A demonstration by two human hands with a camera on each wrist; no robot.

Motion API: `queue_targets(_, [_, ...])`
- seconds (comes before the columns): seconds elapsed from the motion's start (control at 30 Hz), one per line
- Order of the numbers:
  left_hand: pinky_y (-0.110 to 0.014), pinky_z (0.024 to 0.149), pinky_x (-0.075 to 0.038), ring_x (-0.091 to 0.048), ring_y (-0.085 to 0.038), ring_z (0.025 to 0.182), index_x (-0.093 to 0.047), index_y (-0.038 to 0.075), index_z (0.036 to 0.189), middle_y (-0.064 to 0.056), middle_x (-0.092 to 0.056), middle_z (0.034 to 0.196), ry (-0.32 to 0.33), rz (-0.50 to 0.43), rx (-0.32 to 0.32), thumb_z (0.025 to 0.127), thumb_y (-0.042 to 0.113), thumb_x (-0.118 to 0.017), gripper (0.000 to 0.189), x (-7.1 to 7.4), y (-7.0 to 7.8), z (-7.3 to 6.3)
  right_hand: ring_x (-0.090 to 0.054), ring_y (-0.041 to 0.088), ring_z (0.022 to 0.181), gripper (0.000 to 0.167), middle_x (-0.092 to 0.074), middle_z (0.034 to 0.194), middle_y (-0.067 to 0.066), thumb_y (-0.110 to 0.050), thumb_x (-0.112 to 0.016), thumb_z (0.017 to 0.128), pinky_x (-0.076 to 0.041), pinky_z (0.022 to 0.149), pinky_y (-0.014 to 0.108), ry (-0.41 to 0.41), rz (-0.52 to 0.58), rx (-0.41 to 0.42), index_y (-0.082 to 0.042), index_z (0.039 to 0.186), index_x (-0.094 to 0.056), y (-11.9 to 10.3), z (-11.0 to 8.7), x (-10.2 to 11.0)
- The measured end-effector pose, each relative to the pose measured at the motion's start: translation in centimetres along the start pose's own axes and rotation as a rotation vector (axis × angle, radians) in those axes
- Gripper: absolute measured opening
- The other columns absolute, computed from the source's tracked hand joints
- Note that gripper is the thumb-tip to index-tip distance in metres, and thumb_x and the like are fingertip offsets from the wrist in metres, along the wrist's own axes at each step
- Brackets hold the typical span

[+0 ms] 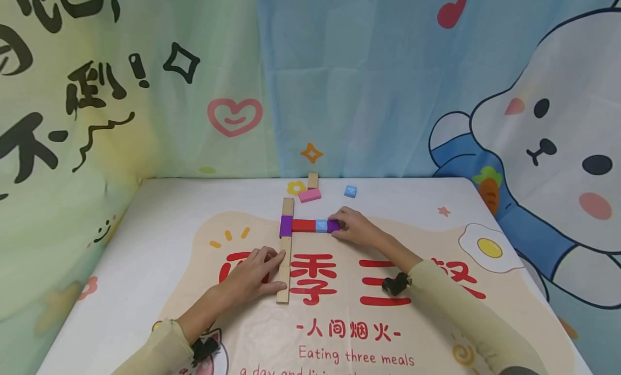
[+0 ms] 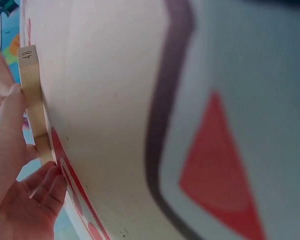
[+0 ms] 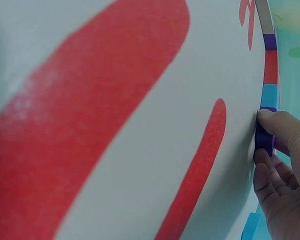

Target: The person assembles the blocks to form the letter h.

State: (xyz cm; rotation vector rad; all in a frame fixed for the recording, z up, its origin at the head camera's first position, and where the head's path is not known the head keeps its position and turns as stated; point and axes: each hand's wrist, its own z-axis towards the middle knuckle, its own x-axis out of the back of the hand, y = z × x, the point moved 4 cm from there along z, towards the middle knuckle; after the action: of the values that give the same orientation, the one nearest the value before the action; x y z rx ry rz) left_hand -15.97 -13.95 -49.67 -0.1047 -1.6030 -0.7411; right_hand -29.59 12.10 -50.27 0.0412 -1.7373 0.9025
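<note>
A column of wooden blocks [image 1: 284, 275] lies on the printed tablecloth, with a purple block [image 1: 286, 226] and another wooden block [image 1: 288, 206] at its far end. From the purple block a row extends right: a red block [image 1: 303, 226], a light blue block [image 1: 321, 226] and a purple end block [image 1: 332, 226]. My right hand [image 1: 356, 226] pinches that end block between thumb and fingers, right against the blue one. My left hand [image 1: 249, 272] touches the column's left side with thumb and forefinger. In the left wrist view, the near wooden block [image 2: 30, 82] bears the number 48.
Beyond the row lie a pink block [image 1: 310, 195], a small wooden block [image 1: 312, 180] and a loose blue block [image 1: 350, 191]. A printed curtain [image 1: 359, 95] hangs along the table's far edge. The tablecloth [image 1: 160, 213] carries red characters and drawings.
</note>
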Motion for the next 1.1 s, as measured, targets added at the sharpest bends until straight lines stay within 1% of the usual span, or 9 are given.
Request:
queue_targets(0.2, [-0.025,0.078,-0.052,-0.045,-0.016,0.113,-0.04,0.013,0.149,-0.006,-0.049,0.132,-0.003,-0.007,-0.001,0.086,0.051,-0.067,0.078,-0.15,-0.06,0.02,-0.055,0.021,0.105,0.048,-0.056,0.119,0.01,-0.025,-0.071,0.089,-0.054,0.09,0.035,-0.013,0.014,-0.048,-0.009,0.132,-0.058,-0.02,0.22,-0.15])
queue_targets(0.6, [-0.025,0.078,-0.054,-0.046,-0.016,0.114,-0.04,0.013,0.148,-0.005,-0.049,0.132,0.002,-0.017,0.012,0.085,0.051,-0.068,0.078,-0.08,0.04,-0.08,-0.055,0.022,0.108,0.046,-0.056,0.12,0.01,-0.026,-0.072,0.088,-0.055,0.091,0.036,-0.031,0.023,-0.073,-0.011,0.129,-0.061,-0.12,0.69,-0.1])
queue_targets(0.9, [-0.027,0.081,-0.053,-0.046,-0.016,0.114,-0.04,0.014,0.148,-0.005,-0.049,0.132,-0.002,-0.024,0.011,0.086,0.051,-0.067,0.078,-0.12,-0.01,-0.16,-0.054,0.02,0.104,0.046,-0.056,0.117,0.01,-0.026,-0.072,0.087,-0.055,0.09,0.035,-0.032,0.014,-0.067,-0.009,0.128,-0.061,-0.06,0.71,-0.16])
queue_targets(1.1, [-0.028,0.08,-0.053,-0.046,-0.017,0.115,-0.041,0.013,0.148,-0.006,-0.049,0.132,0.003,-0.022,0.001,0.086,0.051,-0.067,0.077,-0.04,0.03,-0.13,-0.054,0.021,0.106,0.055,-0.054,0.12,0.01,-0.035,-0.075,0.084,-0.055,0.09,0.035,-0.037,0.025,-0.086,-0.01,0.131,-0.059,-0.29,0.46,0.04])
